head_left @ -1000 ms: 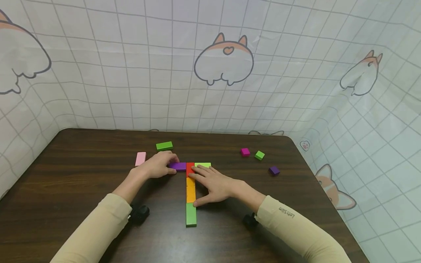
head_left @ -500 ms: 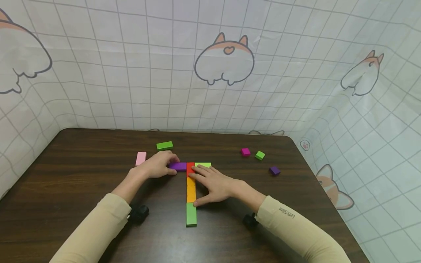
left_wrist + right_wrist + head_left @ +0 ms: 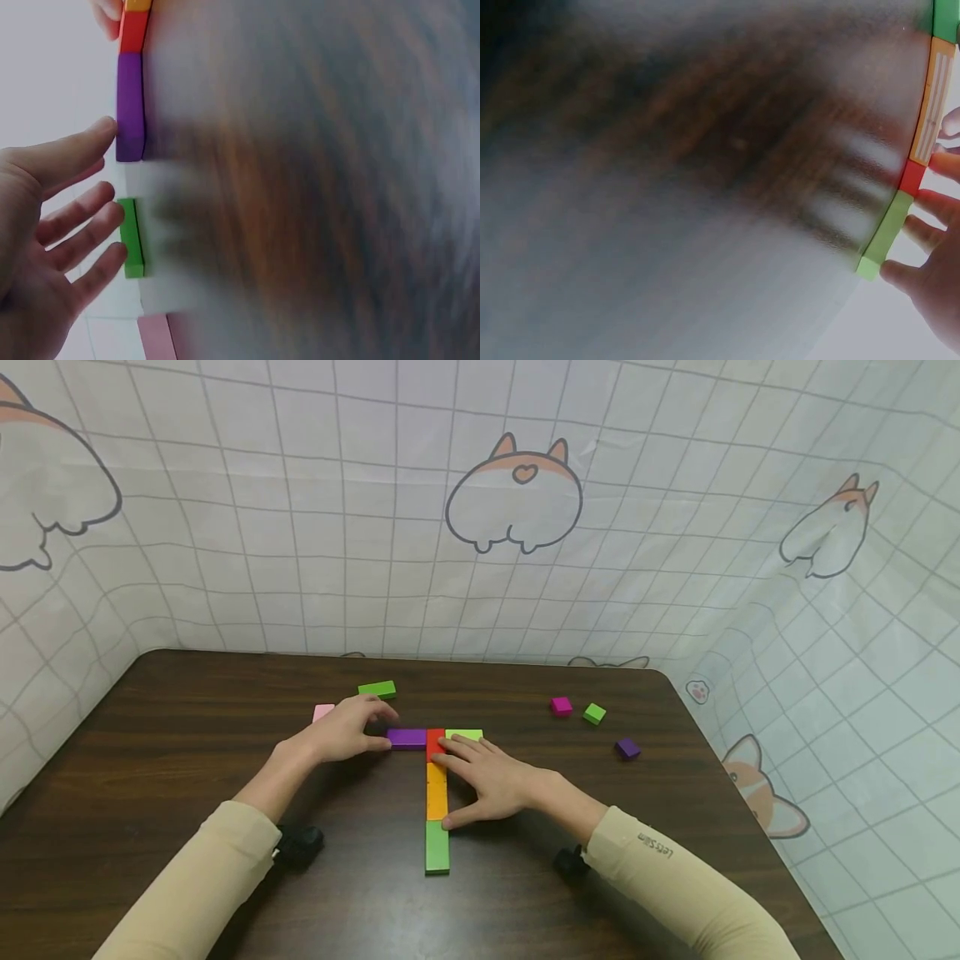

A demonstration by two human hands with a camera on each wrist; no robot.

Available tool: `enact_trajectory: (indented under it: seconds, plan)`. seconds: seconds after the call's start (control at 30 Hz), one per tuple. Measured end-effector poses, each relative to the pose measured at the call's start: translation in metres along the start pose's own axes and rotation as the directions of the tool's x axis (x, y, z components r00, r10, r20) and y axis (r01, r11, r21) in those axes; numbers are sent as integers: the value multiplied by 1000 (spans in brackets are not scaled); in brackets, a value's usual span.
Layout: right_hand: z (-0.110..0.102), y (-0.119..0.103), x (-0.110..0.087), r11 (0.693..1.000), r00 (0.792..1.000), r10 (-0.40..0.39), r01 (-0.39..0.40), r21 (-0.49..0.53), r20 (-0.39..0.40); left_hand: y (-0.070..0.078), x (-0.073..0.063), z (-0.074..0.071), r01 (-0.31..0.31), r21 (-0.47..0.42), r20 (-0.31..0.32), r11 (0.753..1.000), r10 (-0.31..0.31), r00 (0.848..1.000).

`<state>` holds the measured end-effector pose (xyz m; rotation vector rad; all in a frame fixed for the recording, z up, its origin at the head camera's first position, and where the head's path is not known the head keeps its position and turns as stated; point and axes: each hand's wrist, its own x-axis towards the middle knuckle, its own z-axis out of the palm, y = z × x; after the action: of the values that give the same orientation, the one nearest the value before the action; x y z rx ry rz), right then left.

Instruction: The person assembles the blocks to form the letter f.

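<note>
Flat blocks form a T shape on the dark table in the head view. A purple block (image 3: pixel 407 740) is its left arm, a red block (image 3: pixel 433 743) its middle and a light green block (image 3: pixel 465 734) its right arm. An orange block (image 3: pixel 437 793) and a green block (image 3: pixel 437 846) make the stem. My left hand (image 3: pixel 336 732), fingers spread and holding nothing, is just left of the purple block, the thumb by its end. My right hand (image 3: pixel 497 781) rests spread over the red and light green blocks, its thumb beside the orange-green joint.
A green block (image 3: pixel 377 689) lies behind my left hand, and a pink block (image 3: pixel 322 712) is partly hidden by it. At the right sit a magenta block (image 3: pixel 561 707), a small green block (image 3: pixel 595 714) and a dark purple block (image 3: pixel 627 749). A patterned sheet hangs behind the table.
My left hand has let go of the purple block and moved a little to the left, its fingers now apart from it. The right hand stays in place.
</note>
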<state>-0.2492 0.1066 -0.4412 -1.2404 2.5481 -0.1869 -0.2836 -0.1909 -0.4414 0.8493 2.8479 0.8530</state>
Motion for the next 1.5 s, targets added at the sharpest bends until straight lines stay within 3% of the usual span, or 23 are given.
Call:
enact_trajectory:
  seconds: [0.37, 0.8, 1.2, 1.5]
  plan:
    - [0, -2, -1, 1000, 1000, 2, -2, -4, 3, -27, -16, -20, 43, 62, -90, 997, -37, 995]
    - [0, -1, -1, 1000, 1000, 9, -9, -5, 7, -54, -37, -38, 90, 45, -140, 995, -83, 987]
    - [1, -2, -3, 1000, 1000, 6, -6, 2, 20, -69, -50, -34, 180, -48, -70, 982, -183, 981]
    - [0, 0, -3, 1000, 1000, 8, -8, -9, 6, -66, -45, -37, 196, -44, -54, 980, -198, 979]
